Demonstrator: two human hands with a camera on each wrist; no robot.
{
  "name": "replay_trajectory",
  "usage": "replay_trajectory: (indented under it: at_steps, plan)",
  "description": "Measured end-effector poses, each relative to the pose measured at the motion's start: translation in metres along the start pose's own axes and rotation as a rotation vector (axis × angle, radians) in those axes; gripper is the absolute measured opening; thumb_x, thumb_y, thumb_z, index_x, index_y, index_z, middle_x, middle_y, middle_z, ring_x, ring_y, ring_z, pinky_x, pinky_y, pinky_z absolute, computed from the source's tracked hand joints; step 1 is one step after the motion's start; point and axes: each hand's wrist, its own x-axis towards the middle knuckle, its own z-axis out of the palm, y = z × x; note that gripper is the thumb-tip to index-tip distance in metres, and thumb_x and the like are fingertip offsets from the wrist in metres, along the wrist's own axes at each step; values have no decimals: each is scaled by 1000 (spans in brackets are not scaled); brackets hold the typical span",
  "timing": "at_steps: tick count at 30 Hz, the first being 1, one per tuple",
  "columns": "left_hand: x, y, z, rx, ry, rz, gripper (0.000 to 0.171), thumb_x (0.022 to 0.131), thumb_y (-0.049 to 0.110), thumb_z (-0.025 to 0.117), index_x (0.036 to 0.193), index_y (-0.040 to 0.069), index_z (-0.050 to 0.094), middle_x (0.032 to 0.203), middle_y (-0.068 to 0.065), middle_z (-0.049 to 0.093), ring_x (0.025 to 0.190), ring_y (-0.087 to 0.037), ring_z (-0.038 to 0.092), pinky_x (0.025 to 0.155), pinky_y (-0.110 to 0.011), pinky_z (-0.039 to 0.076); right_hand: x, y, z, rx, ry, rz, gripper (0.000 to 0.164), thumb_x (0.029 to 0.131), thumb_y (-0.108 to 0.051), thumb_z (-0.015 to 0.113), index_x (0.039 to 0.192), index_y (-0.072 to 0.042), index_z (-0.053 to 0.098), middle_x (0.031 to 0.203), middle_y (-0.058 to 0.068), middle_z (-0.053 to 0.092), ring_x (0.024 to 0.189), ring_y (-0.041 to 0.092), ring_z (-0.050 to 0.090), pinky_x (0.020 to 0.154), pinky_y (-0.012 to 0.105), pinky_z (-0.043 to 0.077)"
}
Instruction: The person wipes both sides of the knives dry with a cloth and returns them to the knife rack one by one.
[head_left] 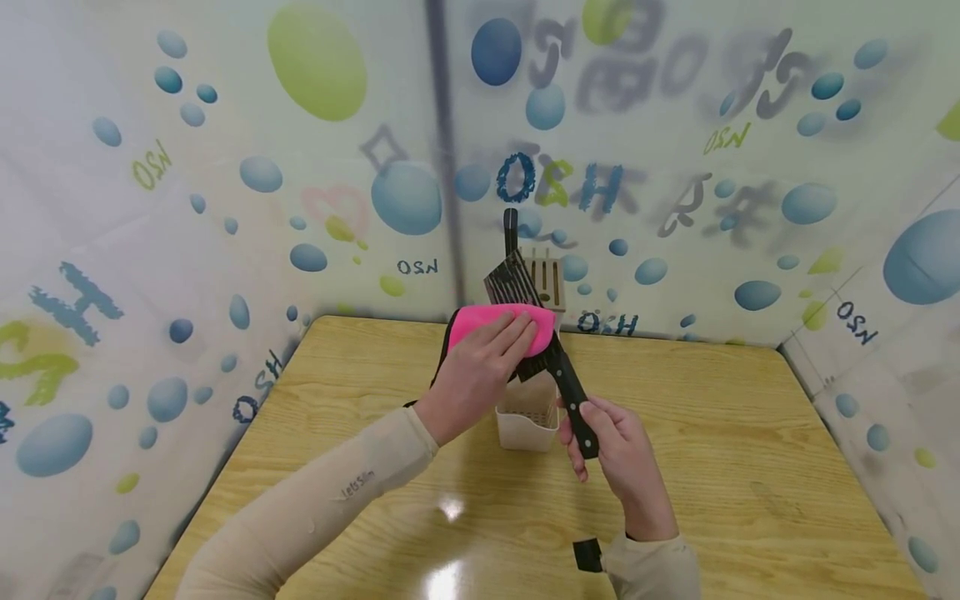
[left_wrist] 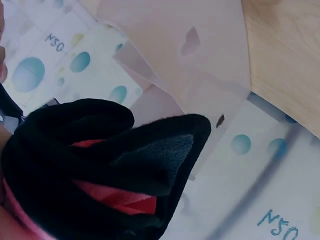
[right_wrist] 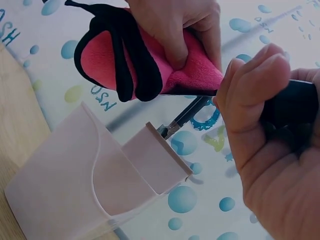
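Observation:
My right hand grips the black riveted handle of a kitchen knife, its broad, dark-striped blade slanting up and to the left. Over the blade's middle, my left hand holds a folded pink cloth with black edging. The right wrist view shows the left thumb and fingers pinching the cloth, which hides part of the blade. Behind and below the hands stands a pale knife holder with a slotted top and an open front compartment. Another black handle rises from its back.
A wood-grain table lies under everything. Patterned walls with blue and green spots enclose its back and sides. A small black block sits beside the right sleeve.

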Motion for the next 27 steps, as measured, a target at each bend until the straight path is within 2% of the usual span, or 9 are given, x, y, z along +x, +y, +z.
replay_trajectory:
  at_steps: [5,12,20,27]
  plan:
    - [1,8,-1,-7,3,23,49,95,4,73,142,2,61,143,-13,63,133,-28,61,110,-36,49,0,0,-1,-14,19,29,41,114,-21,36,123,14,55,79,5,61,51,14,56,43,30,55]
    - [2,16,-3,14,1,51,45,97,2,69,141,3,63,143,-12,63,133,-26,60,111,-34,48,0,-1,-2,-30,36,54,44,114,-24,35,123,15,54,79,6,61,51,15,57,43,30,55]
    - [0,22,-3,11,-18,54,48,97,3,70,143,3,61,146,-13,61,134,-27,59,109,-35,50,1,-2,-3,-40,57,76,44,114,-25,36,124,13,56,80,6,62,51,15,58,45,30,56]
    - [-1,24,-4,3,-24,59,48,97,3,69,144,2,60,146,-13,61,135,-27,59,110,-34,49,2,-3,-4,-41,45,44,44,114,-23,35,124,17,53,81,7,62,51,17,57,44,31,56]
